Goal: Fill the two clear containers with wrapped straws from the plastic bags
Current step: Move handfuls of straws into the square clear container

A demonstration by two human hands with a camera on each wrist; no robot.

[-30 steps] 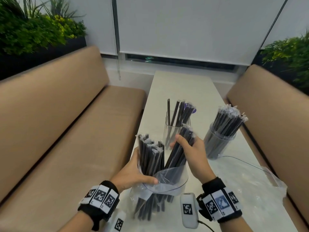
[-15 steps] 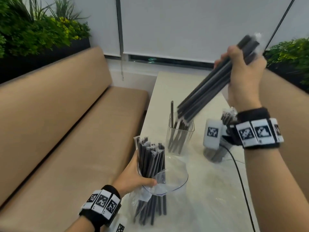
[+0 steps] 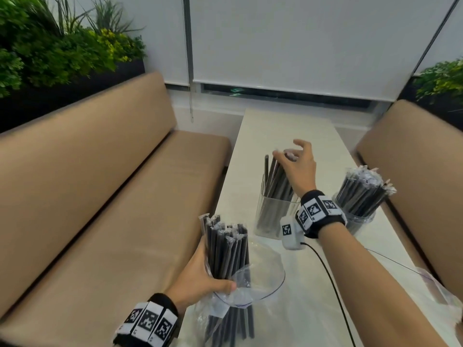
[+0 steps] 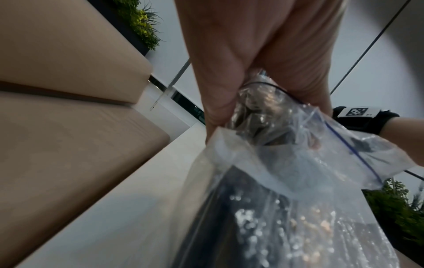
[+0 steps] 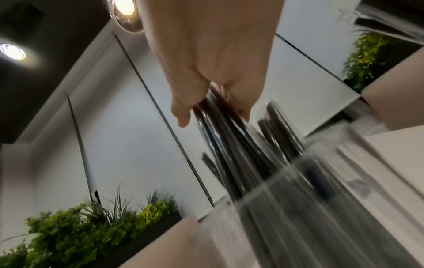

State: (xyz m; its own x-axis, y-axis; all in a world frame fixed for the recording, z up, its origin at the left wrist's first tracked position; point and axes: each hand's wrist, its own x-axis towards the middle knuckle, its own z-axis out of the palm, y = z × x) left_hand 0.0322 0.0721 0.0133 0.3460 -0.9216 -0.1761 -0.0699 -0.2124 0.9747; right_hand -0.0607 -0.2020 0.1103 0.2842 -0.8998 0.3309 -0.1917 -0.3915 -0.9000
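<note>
My left hand [image 3: 210, 276] grips an open clear plastic bag [image 3: 260, 284] standing at the table's near edge, with black wrapped straws [image 3: 225, 246] sticking up out of it. The left wrist view shows the same hand [image 4: 229, 87] pinching the bag [image 4: 298, 172]. My right hand [image 3: 288, 152] is over the square clear container [image 3: 268, 221], thumb and fingers loosely round the tops of a bundle of straws [image 3: 275, 181] standing inside it, one finger lifted. In the blurred right wrist view, the hand [image 5: 211, 112] holds straws [image 5: 229, 145] reaching into the container [image 5: 298, 208]. A round clear container [image 3: 360, 221] at right is packed with straws.
The narrow white table [image 3: 288, 126] runs between two tan benches [image 3: 100, 196] [image 3: 413, 159]. An empty plastic bag [image 3: 438, 291] lies at the near right. A black cable [image 3: 328, 274] trails from my right wrist across the table.
My right hand pulled a bundle of straws from the bag, swung it high to the right, then lowered it into the square container. The left hand kept holding the bag.
</note>
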